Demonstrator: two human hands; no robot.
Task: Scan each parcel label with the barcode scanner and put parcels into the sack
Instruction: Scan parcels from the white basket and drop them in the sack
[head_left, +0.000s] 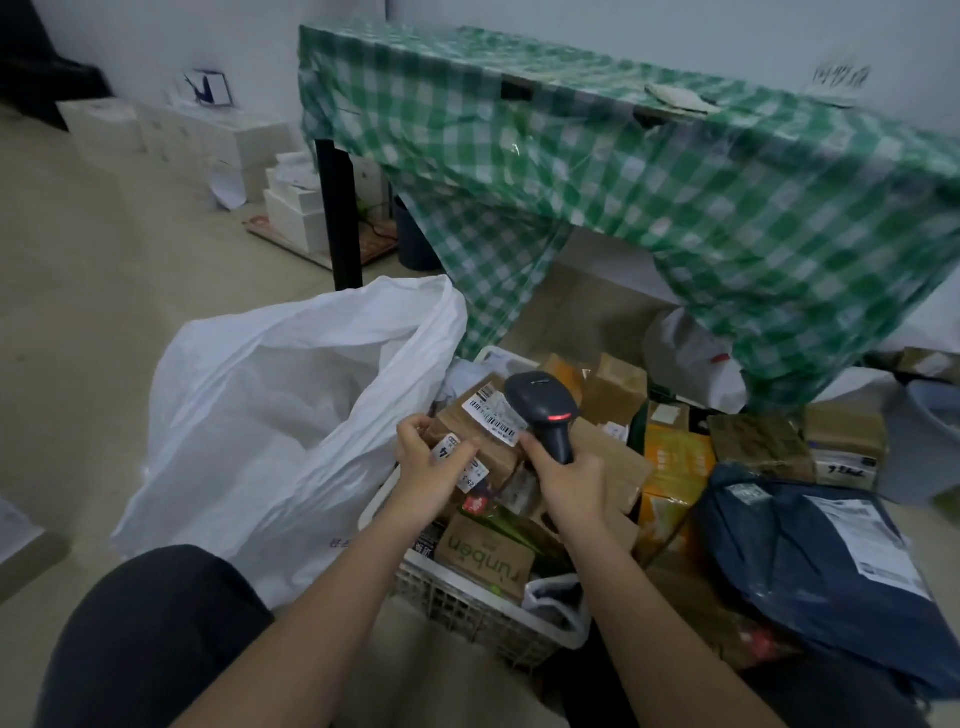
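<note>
Cardboard parcel (480, 441) between both hands

Single head-worn wide-angle view, facing forward and down, close above hands and basket (467, 608)

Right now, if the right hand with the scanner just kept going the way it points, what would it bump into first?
Probably the cardboard parcel held by the left hand: the right hand aims the scanner near its label. Depth is uncertain.
</note>
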